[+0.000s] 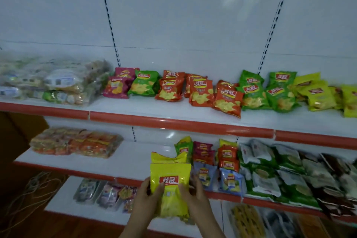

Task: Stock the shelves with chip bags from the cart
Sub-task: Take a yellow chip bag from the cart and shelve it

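Nearest the camera, both hands are holding a yellow bag upright, logo facing out: the left hand is clasping its left edge with the thumb laid across the front, and the right hand is pinching its right edge the same way, likely so the bag can be squared before it goes down. It is hovering at the front lip of the middle shelf, just before a second yellow bag already standing there, which suggests the person is building a yellow row. The red logo is reading 炫冠; smaller print below is blurred. Just beside, blue bags, red bags and maroon ones are lining up by colour, with white-and-green packs filling the right. Farther up, the top shelf is carrying chip bags leaning back in colour groups, maroon, green, orange, green, yellow, all bearing the same 炫冠 mark. The cart is not showing.
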The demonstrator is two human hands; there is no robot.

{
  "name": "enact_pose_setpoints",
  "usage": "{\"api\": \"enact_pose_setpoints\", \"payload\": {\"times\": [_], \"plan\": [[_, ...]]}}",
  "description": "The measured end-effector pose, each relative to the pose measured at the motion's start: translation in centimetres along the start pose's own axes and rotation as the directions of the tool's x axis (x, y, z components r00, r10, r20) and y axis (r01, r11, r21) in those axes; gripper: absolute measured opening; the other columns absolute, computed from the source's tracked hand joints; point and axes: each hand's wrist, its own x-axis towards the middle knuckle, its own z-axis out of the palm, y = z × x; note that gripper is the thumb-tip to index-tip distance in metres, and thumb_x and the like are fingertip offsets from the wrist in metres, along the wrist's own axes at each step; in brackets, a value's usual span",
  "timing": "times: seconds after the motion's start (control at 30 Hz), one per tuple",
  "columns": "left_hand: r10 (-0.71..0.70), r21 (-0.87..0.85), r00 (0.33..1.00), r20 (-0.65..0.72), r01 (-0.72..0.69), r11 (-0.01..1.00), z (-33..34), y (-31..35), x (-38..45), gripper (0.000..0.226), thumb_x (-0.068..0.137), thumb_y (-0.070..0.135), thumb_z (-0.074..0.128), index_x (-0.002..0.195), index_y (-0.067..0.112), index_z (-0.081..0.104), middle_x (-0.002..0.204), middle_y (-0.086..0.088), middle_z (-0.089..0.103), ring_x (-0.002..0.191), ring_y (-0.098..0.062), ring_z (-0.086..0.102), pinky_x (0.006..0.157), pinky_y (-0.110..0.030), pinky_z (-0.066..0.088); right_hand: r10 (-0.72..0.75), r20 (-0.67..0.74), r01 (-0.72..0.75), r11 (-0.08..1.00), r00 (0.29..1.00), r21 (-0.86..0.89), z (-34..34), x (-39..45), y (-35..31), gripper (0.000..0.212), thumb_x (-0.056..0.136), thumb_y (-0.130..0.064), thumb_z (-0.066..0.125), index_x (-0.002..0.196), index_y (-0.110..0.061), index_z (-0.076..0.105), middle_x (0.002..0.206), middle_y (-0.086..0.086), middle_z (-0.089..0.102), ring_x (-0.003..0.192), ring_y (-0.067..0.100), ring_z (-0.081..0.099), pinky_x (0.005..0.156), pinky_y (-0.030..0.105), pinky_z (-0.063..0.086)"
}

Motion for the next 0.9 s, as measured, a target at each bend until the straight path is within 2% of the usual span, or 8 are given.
{"api": "enact_pose_setpoints", "payload": {"times": [0.17,0.3,0.37,0.5,0.6,0.73,0.83,0.9], "plan": [[-0.069,0.172,0.991,0.117,0.048,0.984,2.1,-0.4,8.8,0.018,0.093,0.028,0.065,0.110,0.027,0.060,0.089,0.011,0.069,0.074,0.000,0.063,0.052,-0.007,0.045,-0.003,0.007,0.005,0.978,1.000,-0.209,-0.8,9.4,-0.4,0.037,0.092,-0.031,0.064,0.123,-0.040,0.046,0.118,-0.013,0.058,0.111,0.013,0.057,0.084,0.027,0.050],[-0.154,0.280,0.962,0.225,0.087,0.956,3.2,-3.8,15.4,0.057,0.069,0.046,0.077,0.119,0.025,0.060,0.111,0.001,0.071,0.098,-0.017,0.068,0.084,-0.043,0.058,0.041,-0.041,-0.052,0.948,0.998,-0.314,-0.5,15.2,1.7,0.023,0.092,-0.017,0.062,0.114,-0.021,0.058,0.108,0.004,0.067,0.096,0.021,0.064,0.079,0.039,0.055],[-0.189,0.361,0.950,0.247,0.091,0.928,3.9,-6.9,18.9,0.062,0.057,0.055,0.072,0.111,0.027,0.062,0.103,-0.002,0.073,0.090,-0.020,0.068,0.082,-0.047,0.057,0.081,-0.087,-0.107,0.928,0.993,-0.358,-0.3,17.9,3.5,0.026,0.091,-0.014,0.061,0.117,-0.017,0.057,0.105,0.005,0.067,0.093,0.023,0.065,0.077,0.040,0.056],[-0.216,0.484,0.937,0.274,0.059,0.873,5.4,-9.3,24.5,0.039,0.080,0.026,0.078,0.113,0.010,0.064,0.088,-0.005,0.069,0.073,-0.020,0.064,0.065,-0.030,0.054,0.088,-0.188,-0.161,0.894,0.978,-0.418,0.4,23.3,6.9,0.028,0.090,-0.012,0.061,0.117,-0.016,0.057,0.090,0.003,0.067,0.077,0.020,0.065,0.065,0.032,0.053],[-0.211,0.498,0.931,0.297,0.037,0.866,7.1,-11.3,28.2,0.034,0.084,0.022,0.075,0.112,0.006,0.064,0.086,-0.002,0.064,0.069,-0.017,0.062,0.059,-0.022,0.048,0.147,-0.246,-0.246,0.864,0.958,-0.439,0.6,26.5,7.9,0.012,0.091,-0.011,0.057,0.091,-0.021,0.050,0.067,-0.006,0.050,0.059,0.014,0.049,0.052,0.026,0.037],[-0.307,0.553,0.885,0.350,0.070,0.830,8.9,-14.1,31.9,0.055,0.085,0.029,0.075,0.132,0.010,0.052,0.114,-0.009,0.063,0.097,-0.025,0.063,0.069,-0.027,0.043,0.244,-0.302,-0.361,0.824,0.922,-0.436,0.0,29.5,9.6,0.038,0.091,-0.019,0.059,0.066,-0.029,0.033,0.063,-0.007,0.041,0.058,0.011,0.043,0.062,0.028,0.033],[-0.406,0.609,0.837,0.367,0.113,0.785,9.3,-15.0,33.1,0.082,0.084,0.034,0.076,0.150,0.015,0.030,0.140,-0.014,0.049,0.123,-0.031,0.054,0.081,-0.031,0.045,0.278,-0.326,-0.405,0.801,0.904,-0.441,-0.4,28.9,9.9,0.009,0.092,-0.019,0.058,0.085,-0.016,0.053,0.078,0.008,0.056,0.073,0.024,0.055,0.067,0.029,0.034],[-0.446,0.645,0.811,0.379,0.114,0.756,8.9,-14.9,32.9,0.090,0.084,0.037,0.075,0.153,0.015,0.022,0.148,-0.017,0.043,0.131,-0.033,0.048,0.097,-0.037,0.047,0.283,-0.348,-0.420,0.798,0.894,-0.431,-0.6,27.8,10.0,0.028,0.093,-0.017,0.056,0.118,-0.006,0.057,0.109,0.016,0.064,0.101,0.032,0.060,0.076,0.034,0.042]]}}
